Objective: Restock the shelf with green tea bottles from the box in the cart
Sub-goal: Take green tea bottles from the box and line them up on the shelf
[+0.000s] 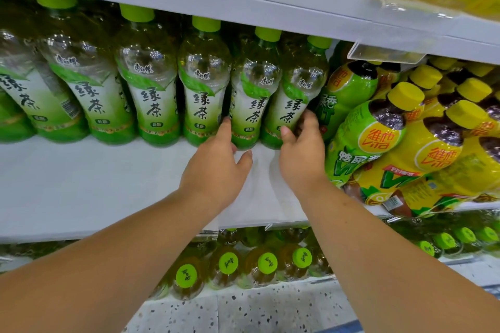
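A row of green tea bottles with lime caps stands at the back of the white middle shelf [81, 184]. My right hand [300, 154] grips the rightmost green tea bottle [293, 94] low down, thumb on its front label and fingers round its right side. My left hand [216, 167] holds the neighbouring green tea bottle [253, 100] near its base, with fingers slipped behind its left side and the thumb just under the front of its base. Both bottles stand upright on the shelf. The box and the cart are out of view.
Shrink-wrapped yellow and green lemon tea bottles [400, 143] lie stacked right of my right hand. The upper shelf edge [243, 0] hangs just over the caps, with a price tag holder [387, 54]. More lime-capped bottles [267, 262] fill the shelf below. Speckled floor [243, 311] lies beneath.
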Tool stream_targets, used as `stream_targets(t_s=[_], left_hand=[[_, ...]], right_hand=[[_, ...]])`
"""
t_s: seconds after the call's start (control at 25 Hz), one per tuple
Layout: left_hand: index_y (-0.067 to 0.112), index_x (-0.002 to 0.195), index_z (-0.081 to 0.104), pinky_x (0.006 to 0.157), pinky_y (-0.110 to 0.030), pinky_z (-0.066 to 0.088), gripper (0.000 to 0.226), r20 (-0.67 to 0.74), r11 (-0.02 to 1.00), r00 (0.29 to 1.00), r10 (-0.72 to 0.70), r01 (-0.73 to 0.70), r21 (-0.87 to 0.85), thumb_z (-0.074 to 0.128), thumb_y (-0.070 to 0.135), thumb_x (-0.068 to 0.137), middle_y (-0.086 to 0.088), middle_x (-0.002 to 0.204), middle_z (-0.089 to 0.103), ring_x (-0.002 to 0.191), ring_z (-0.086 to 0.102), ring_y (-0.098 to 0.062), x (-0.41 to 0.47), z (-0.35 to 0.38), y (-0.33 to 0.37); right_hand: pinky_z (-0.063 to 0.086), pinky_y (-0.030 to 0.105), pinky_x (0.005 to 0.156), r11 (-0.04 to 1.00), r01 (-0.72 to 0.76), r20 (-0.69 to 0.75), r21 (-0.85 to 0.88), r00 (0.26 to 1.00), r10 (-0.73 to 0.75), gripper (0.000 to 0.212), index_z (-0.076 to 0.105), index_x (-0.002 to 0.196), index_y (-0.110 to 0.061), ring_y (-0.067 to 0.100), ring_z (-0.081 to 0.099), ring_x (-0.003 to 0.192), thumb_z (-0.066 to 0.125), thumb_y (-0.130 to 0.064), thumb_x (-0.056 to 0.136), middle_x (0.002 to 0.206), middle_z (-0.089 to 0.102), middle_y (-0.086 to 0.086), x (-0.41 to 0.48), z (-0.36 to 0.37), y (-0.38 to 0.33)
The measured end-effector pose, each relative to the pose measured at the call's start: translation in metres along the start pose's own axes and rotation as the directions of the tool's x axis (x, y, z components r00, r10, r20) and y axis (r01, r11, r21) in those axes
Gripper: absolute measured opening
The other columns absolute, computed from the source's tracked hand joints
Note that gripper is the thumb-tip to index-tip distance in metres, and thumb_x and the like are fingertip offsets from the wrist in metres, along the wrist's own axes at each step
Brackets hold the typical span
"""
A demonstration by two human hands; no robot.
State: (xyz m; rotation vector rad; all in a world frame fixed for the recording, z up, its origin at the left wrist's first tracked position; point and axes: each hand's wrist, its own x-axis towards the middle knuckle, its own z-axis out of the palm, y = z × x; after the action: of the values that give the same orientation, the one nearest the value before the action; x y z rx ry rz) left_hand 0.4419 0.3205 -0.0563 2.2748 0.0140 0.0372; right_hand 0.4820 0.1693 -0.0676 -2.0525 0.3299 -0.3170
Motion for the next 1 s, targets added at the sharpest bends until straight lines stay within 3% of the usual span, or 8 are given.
stream_targets(t_s=[0.16, 0.32, 0.4, 0.52, 0.64, 0.76, 0.88, 1.0], left_hand=[[0.019, 0.158, 0.019, 0.094, -0.037, 0.048, 0.077, 0.030, 1.000, 0.999, -0.026, 0.026, 0.010, 0.060, 0.035, 0.095, -0.005, 0.128, 0.058, 0.116, 0.055, -0.023, -0.001, 0.000, 0.004], [0.016, 0.146, 0.043, 0.092, -0.026, 0.036, 0.053, 0.080, 0.982, 0.988, -0.129, 0.139, -0.131, 0.056, 0.036, 0.098, -0.003, 0.137, 0.054, 0.127, 0.050, -0.023, -0.010, -0.009, 0.013], [0.019, 0.150, 0.041, 0.101, -0.030, 0.038, 0.057, 0.132, 0.961, 0.976, -0.176, 0.199, -0.192, 0.052, 0.043, 0.099, 0.001, 0.145, 0.050, 0.131, 0.049, -0.020, -0.017, -0.018, 0.017], [0.024, 0.151, 0.040, 0.106, -0.034, 0.037, 0.060, 0.183, 0.923, 0.954, -0.238, 0.281, -0.264, 0.050, 0.050, 0.098, 0.003, 0.149, 0.048, 0.132, 0.047, -0.018, -0.035, -0.036, 0.018], [0.028, 0.150, 0.041, 0.098, -0.029, 0.035, 0.058, 0.254, 0.910, 0.939, -0.231, 0.301, -0.283, 0.052, 0.050, 0.097, 0.008, 0.144, 0.048, 0.123, 0.047, -0.012, -0.068, -0.049, 0.023], [0.027, 0.147, 0.045, 0.095, -0.027, 0.032, 0.053, 0.308, 0.918, 0.933, -0.188, 0.278, -0.284, 0.050, 0.049, 0.099, 0.012, 0.132, 0.049, 0.112, 0.044, -0.006, -0.105, -0.060, 0.027], [0.025, 0.145, 0.047, 0.100, -0.031, 0.037, 0.051, 0.416, 0.927, 0.891, -0.180, 0.295, -0.232, 0.047, 0.050, 0.100, 0.008, 0.141, 0.051, 0.114, 0.046, -0.008, -0.139, -0.076, 0.035], [0.026, 0.144, 0.047, 0.103, -0.037, 0.041, 0.052, 0.515, 0.933, 0.832, -0.205, 0.325, -0.153, 0.046, 0.053, 0.100, 0.007, 0.138, 0.052, 0.111, 0.048, -0.010, -0.179, -0.105, 0.048]], right_hand=[[0.038, 0.030, 0.105, 1.000, -0.005, 0.063, -0.021, 0.998, 0.006, 0.051, 0.035, 0.151, -0.023, 0.020, 0.051, 0.126, 0.047, -0.015, 0.102, 0.137, 0.057, 0.003, -0.008, -0.003, -0.005], [0.039, 0.042, 0.110, 0.998, -0.055, 0.093, 0.015, 0.994, 0.053, 0.045, 0.042, 0.144, -0.015, 0.026, 0.050, 0.130, 0.047, -0.030, 0.102, 0.140, 0.055, 0.006, -0.021, -0.009, -0.014], [0.038, 0.037, 0.109, 0.983, -0.175, 0.146, 0.051, 0.975, 0.166, 0.050, 0.041, 0.147, -0.014, 0.021, 0.049, 0.130, 0.047, -0.037, 0.103, 0.141, 0.053, 0.004, -0.035, -0.022, -0.024], [0.040, 0.030, 0.098, 0.956, -0.283, 0.178, 0.076, 0.947, 0.266, 0.049, 0.047, 0.143, -0.015, 0.015, 0.052, 0.114, 0.048, -0.042, 0.102, 0.124, 0.059, -0.001, -0.066, -0.037, -0.036], [0.037, 0.028, 0.087, 0.912, -0.387, 0.187, 0.139, 0.914, 0.360, 0.045, 0.050, 0.138, -0.017, 0.017, 0.056, 0.111, 0.048, -0.043, 0.101, 0.111, 0.061, -0.004, -0.105, -0.049, -0.039], [0.035, 0.027, 0.093, 0.904, -0.424, 0.223, 0.065, 0.889, 0.401, 0.047, 0.047, 0.141, -0.020, 0.015, 0.051, 0.115, 0.045, -0.045, 0.102, 0.133, 0.055, -0.003, -0.152, -0.068, -0.043], [0.033, 0.029, 0.103, 0.889, -0.457, 0.240, -0.020, 0.861, 0.448, 0.052, 0.040, 0.149, -0.018, 0.016, 0.046, 0.130, 0.042, -0.043, 0.103, 0.149, 0.046, 0.002, -0.201, -0.098, -0.046], [0.035, 0.033, 0.106, 0.822, -0.563, 0.251, -0.083, 0.786, 0.564, 0.058, 0.032, 0.154, -0.022, 0.021, 0.040, 0.139, 0.042, -0.047, 0.103, 0.156, 0.037, 0.002, -0.255, -0.137, -0.064]])
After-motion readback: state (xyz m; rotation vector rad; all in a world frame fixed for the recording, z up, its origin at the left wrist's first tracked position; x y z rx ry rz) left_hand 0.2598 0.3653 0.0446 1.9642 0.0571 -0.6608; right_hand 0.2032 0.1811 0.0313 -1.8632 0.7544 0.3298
